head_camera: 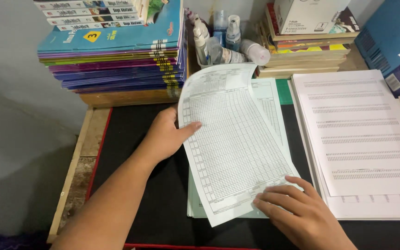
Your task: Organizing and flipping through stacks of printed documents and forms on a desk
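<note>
Lifting a thin pale-green printed grid sheet of paper [234, 148] by its left edge, the left hand [165, 136] pinches it with the thumb on top and the fingers hidden beneath. The right hand [297, 210] lies flat, fingers together, pressing the sheet's lower right corner onto a low pile of similar pale-green forms [269, 104] on the black-topped desk [135, 134]. The lifted sheet stands tilted, its top edge curling up toward the cluster of small plastic spray and dropper bottles [221, 41] at the back.

A single sheet like this looks very light and limp; it would likely sag, crease or tear if gripped hard, so an edge or corner pinch, as shown, seems the safest hold.

To the right sits a white stack of printed sheets with rows of dotted lines [362, 134], near the forms but apart from them. A tall stack of blue and purple softcover books [116, 55] stands at the back left, and a stack of yellowish books topped by a white cardboard box [309, 16] at the back right.

How many forms the pile holds cannot be told, and the print is too fine to make out. The right wrist is cut off by the frame's lower edge.
</note>
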